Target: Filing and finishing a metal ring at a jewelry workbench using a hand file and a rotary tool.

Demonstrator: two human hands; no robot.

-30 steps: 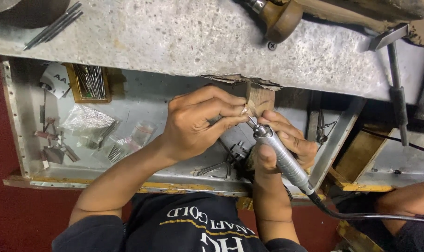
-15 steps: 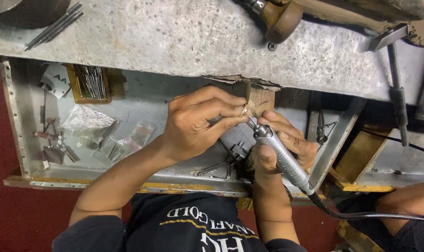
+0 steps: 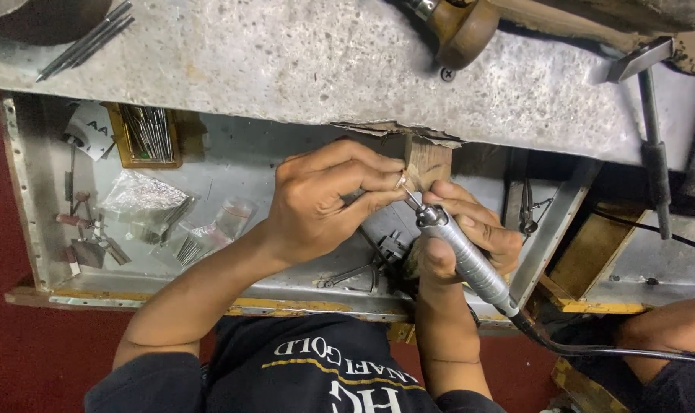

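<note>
Head view: left hand [image 3: 324, 203] pinches a small ring [image 3: 400, 181] between thumb and fingertips, holding it against a wooden peg [image 3: 428, 162] that juts from under the bench edge [image 3: 286, 76]. The ring sits right at those fingertips, touching the peg. Right hand [image 3: 458, 237] is wrapped around a grey rotary tool [image 3: 462, 252], fingers closed on its barrel, thumb along the side. The tool's thin bit [image 3: 410, 200] points up toward the ring, just below the left fingertips; whether it touches the ring I cannot tell. A black cable [image 3: 592, 348] runs from the tool's rear, away past the right wrist. Beneath both hands lies a metal tray [image 3: 26, 229]. Well left of the left fingers, in the tray, are clear bags [image 3: 144, 199] and a box of burs [image 3: 144, 134]. Pliers [image 3: 527, 210] hang just right of the right fingers.
</note>
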